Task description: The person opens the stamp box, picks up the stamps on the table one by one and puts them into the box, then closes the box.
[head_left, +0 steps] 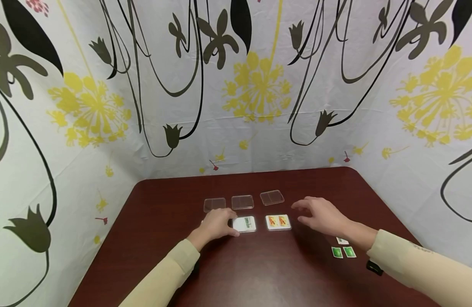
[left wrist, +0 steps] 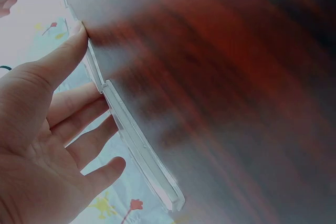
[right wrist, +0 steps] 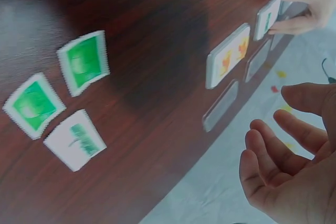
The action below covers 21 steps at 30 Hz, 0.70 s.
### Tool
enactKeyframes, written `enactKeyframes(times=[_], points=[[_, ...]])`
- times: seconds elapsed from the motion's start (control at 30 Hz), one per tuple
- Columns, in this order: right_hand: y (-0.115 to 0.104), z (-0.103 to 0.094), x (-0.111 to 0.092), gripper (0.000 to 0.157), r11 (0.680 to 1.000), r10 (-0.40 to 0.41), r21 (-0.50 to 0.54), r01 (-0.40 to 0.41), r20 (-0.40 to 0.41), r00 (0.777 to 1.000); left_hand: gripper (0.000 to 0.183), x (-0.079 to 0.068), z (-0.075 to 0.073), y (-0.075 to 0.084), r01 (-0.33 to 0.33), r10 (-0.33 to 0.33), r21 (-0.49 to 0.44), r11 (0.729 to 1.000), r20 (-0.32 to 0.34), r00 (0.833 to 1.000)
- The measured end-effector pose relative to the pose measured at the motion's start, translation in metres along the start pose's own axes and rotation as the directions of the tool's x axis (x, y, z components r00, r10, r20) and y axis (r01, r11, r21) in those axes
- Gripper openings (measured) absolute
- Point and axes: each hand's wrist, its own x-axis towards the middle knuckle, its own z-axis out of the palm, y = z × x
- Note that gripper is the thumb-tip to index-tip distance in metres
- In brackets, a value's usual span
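Observation:
My left hand [head_left: 214, 224] grips the left end of a clear plastic case [head_left: 246, 231], thumb on the near side and fingers on the far side. A white sachet with green print shows inside it. In the left wrist view the thumb lies at a case edge, with another case [left wrist: 142, 150] closer to the camera. To the right sits a second clear case [head_left: 278, 229] holding two sachets with orange print [head_left: 279, 221]. My right hand [head_left: 324, 215] hovers right of that case, its fingers loosely bent and holding nothing.
Three clear empty lids or trays [head_left: 242, 202] lie in a row behind the cases. At the right, under my right forearm, lie two green sachets [right wrist: 81, 61] and a white one with green print [right wrist: 76, 140]. Patterned curtain [head_left: 255, 140] surrounds the dark red table [head_left: 174, 192].

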Motion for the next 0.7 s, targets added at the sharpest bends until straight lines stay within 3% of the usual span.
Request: enactKeyframes(times=[0.4, 0.7], points=[[0.045, -0.011, -0.051, 0.034, 0.988, 0.15, -0.018, -0.15, -0.005, 0.989, 0.052, 0.002, 0.0, 0.002, -0.004, 0.004, 0.009, 1.0, 0.009, 1.0], [0.08, -0.001, -0.081, 0.026, 0.964, 0.266, -0.01, -0.266, 0.006, 0.964, 0.049, 0.002, 0.003, 0.0, -0.007, 0.007, 0.013, 1.0, 0.007, 1.0]])
